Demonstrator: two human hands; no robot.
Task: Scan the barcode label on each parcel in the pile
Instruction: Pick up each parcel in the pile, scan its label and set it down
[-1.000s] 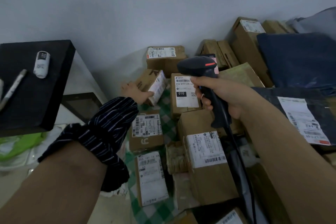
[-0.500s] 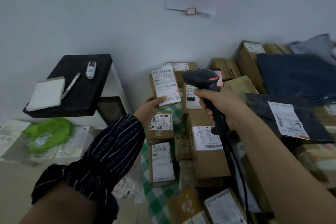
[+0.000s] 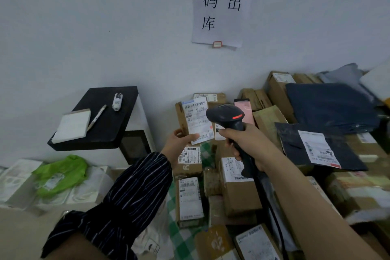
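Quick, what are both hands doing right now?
Left hand: holding a small cardboard parcel up, label facing the camera.
Right hand: gripping the handle of the barcode scanner, with its head beside that label.

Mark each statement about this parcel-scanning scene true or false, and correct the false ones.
1. The left hand holds a small parcel with its label facing the camera. True.
2. The right hand is empty. False: it grips the black scanner.
3. A pen lies on the black stand. True.
4. The green bag sits on the black stand. False: it lies lower, left of the stand, on white packages.
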